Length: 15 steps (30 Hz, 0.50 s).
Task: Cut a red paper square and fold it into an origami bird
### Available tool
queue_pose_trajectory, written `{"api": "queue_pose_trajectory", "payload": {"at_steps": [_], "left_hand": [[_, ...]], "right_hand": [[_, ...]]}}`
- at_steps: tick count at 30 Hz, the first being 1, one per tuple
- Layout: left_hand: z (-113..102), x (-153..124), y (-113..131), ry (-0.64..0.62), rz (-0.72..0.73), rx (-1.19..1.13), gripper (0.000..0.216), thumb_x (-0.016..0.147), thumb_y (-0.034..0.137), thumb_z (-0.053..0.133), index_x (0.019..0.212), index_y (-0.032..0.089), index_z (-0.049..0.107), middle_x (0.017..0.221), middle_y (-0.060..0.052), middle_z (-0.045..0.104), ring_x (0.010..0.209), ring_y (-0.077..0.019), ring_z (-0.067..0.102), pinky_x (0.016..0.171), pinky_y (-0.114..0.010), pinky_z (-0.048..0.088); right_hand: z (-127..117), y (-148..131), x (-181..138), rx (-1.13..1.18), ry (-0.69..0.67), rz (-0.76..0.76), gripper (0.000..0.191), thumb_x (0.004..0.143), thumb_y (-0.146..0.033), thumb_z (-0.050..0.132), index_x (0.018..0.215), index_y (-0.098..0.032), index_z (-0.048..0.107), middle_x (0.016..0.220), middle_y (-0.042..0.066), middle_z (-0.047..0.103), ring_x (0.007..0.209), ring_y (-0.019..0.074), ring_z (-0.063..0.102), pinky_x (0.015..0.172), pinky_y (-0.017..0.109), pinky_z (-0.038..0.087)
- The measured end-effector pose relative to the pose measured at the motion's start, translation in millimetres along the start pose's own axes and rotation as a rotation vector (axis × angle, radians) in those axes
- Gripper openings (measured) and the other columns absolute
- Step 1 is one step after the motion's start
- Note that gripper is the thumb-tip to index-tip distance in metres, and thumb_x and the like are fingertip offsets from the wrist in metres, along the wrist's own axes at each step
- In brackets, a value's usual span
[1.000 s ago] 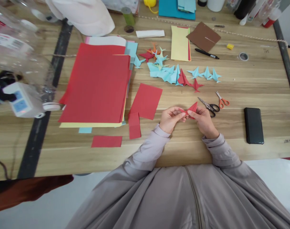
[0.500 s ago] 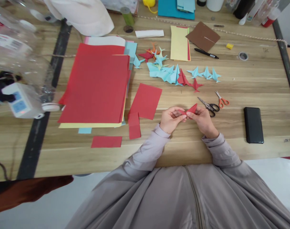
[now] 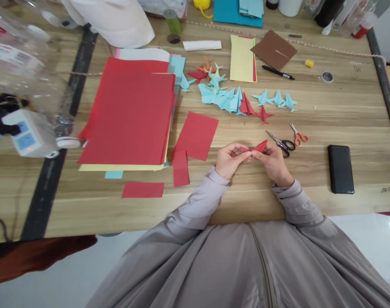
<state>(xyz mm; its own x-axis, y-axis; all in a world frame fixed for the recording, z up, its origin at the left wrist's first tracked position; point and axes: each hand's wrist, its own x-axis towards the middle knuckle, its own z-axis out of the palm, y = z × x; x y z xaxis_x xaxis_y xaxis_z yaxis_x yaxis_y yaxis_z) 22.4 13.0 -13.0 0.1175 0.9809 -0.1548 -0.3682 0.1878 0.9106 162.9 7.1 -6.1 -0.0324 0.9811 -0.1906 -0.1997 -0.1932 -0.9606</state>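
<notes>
A small piece of folded red paper [image 3: 260, 146] is pinched between my two hands, just above the wooden table. My left hand [image 3: 228, 161] grips its left end, and my right hand [image 3: 273, 163] grips the right side, with a pointed red flap rising between them. Both thumbs meet near the middle, and the fingers cover much of the paper. Black-handled scissors [image 3: 284, 144] lie right beside my right hand. Beyond my hands lie folded red paper shapes [image 3: 264, 114] and light blue ones [image 3: 278, 99]. To the left are a red paper sheet [image 3: 198, 134] and a red strip [image 3: 181, 169].
A large stack of red paper [image 3: 127, 115] covers the left part of the table. Orange-handled scissors [image 3: 299, 137] and a black phone [image 3: 341, 169] lie to the right. Farther back are a black pen [image 3: 277, 72], yellow paper [image 3: 241, 57] and a brown piece [image 3: 274, 49].
The red paper's pointed flap has tilted slightly right and looks narrower. My thumbs have shifted a little along it; both hands keep their hold.
</notes>
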Motion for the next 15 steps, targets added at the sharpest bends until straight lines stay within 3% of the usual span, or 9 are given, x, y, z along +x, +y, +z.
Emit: {"api": "queue_pose_trajectory", "payload": {"at_steps": [9,15], "left_hand": [[-1.0,0.2,-0.6,0.08,-0.041,-0.039,0.031,0.058,0.038,0.083,0.069,0.015,0.067,0.055,0.0,0.068,0.05,-0.0124,0.064,0.056,-0.027,0.055],[-0.4,-0.1,5.0,0.048,-0.095,-0.118,0.033,0.063,0.045,0.078,0.068,0.014,0.068,0.056,-0.002,0.067,0.05,-0.0125,0.063,0.053,-0.026,0.053]], "right_hand": [[0.2,-3.0,-1.0,-0.109,-0.001,-0.074,0.026,0.06,-0.04,0.082,0.064,-0.021,0.065,0.064,-0.001,0.069,0.06,0.0136,0.061,0.063,0.03,0.051],[0.3,-3.6,-0.9,-0.136,0.01,-0.096,0.024,0.061,-0.038,0.082,0.064,-0.021,0.066,0.063,-0.001,0.067,0.057,0.0123,0.058,0.061,0.029,0.05]]}}
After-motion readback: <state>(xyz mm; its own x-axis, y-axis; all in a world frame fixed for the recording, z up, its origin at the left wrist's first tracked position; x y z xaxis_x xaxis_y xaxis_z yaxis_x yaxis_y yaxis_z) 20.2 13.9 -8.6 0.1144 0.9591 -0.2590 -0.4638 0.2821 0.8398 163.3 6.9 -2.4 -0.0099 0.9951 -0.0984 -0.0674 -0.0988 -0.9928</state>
